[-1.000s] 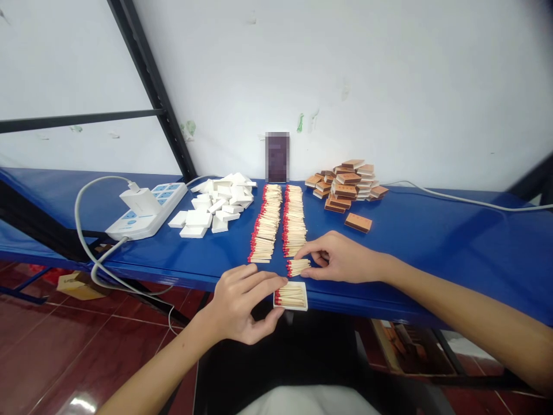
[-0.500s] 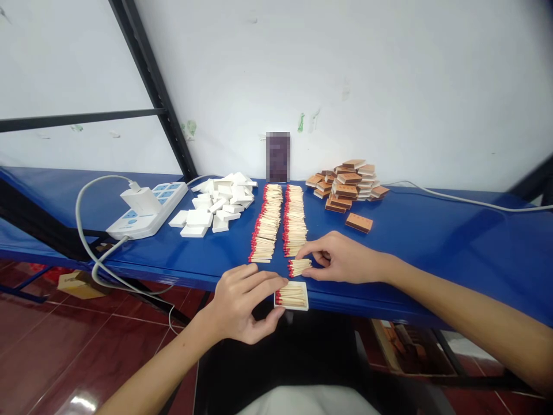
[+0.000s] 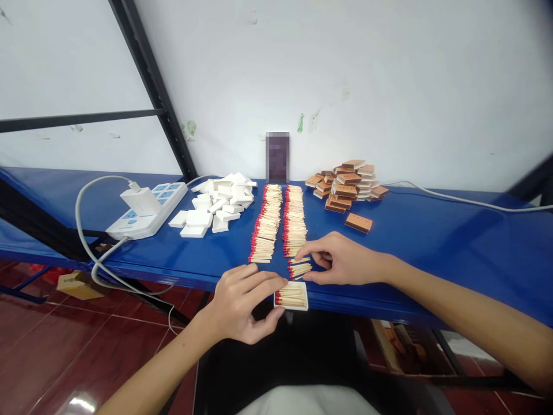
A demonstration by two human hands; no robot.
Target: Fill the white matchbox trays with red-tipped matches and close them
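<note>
My left hand (image 3: 249,300) grips a white matchbox tray (image 3: 306,305) between thumb and index finger at the table's front edge. Red-tipped matches (image 3: 292,295) lie in that tray, heads to the left. Just behind it, my right hand (image 3: 334,262) has thumb and index finger curved around a small loose group of matches (image 3: 299,268) on the tabletop. These lie slightly fanned, with gaps between some sticks. Two long rows of matches, a left row (image 3: 265,225) and a right row (image 3: 295,222), run back from there.
White empty trays (image 3: 222,202) are heaped at left, beside a power strip (image 3: 147,213) with a charger and cable. Brown matchbox sleeves (image 3: 348,184) form a pile at right, one sleeve (image 3: 358,223) lying apart. A dark pixelated object (image 3: 277,157) stands against the wall.
The small group of matches under my right hand has spread apart, and the right thumb has shifted slightly toward me. My left hand and the tray have stayed put.
</note>
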